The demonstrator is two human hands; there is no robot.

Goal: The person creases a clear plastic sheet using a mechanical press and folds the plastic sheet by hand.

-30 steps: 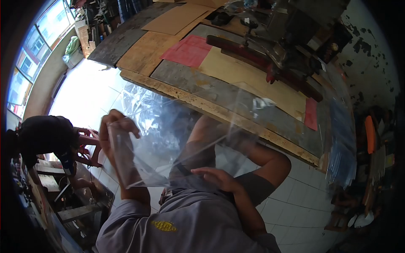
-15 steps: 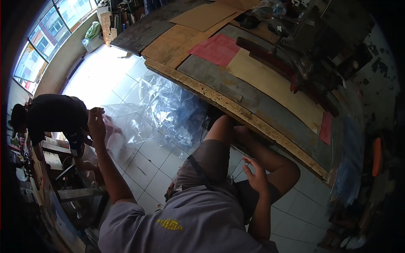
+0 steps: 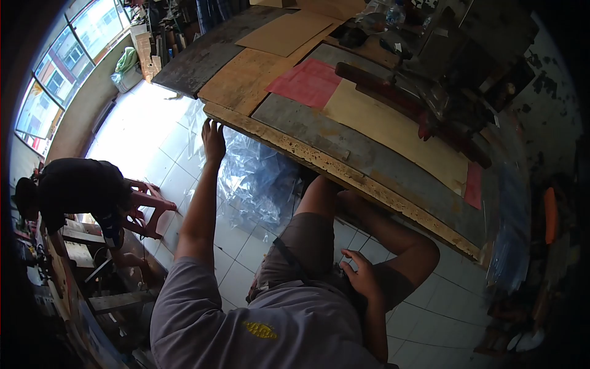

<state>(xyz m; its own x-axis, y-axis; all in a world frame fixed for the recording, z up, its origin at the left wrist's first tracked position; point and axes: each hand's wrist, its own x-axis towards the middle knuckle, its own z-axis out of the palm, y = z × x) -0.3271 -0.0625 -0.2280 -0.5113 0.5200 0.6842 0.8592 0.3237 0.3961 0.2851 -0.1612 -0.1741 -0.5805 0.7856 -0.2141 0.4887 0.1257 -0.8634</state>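
My left hand (image 3: 214, 142) is stretched out beside the left corner of the workbench edge (image 3: 289, 142), over a pile of clear plastic sheets (image 3: 255, 178) on the floor. Its fingers point away from me, slightly apart, with nothing visible held in them. My right hand (image 3: 361, 275) hovers over my lap near my bent leg, empty, with thumb and fingers apart. On the workbench lie a pink sheet (image 3: 304, 83) and a long cream sheet (image 3: 393, 132), with a dark red metal bar (image 3: 381, 86) across them.
At the left, a person in dark clothes (image 3: 83, 187) bends beside a red stool (image 3: 147, 206). Flat cardboard (image 3: 286, 34) lies on the bench's far part. Clear plastic strips (image 3: 510, 227) hang at its right end, near an orange object (image 3: 549, 215).
My left hand carried a clear plastic sheet out left, then moved right to the bench corner; the sheet is no longer held out. My right hand let go of the sheet and drew back, lowering slightly.
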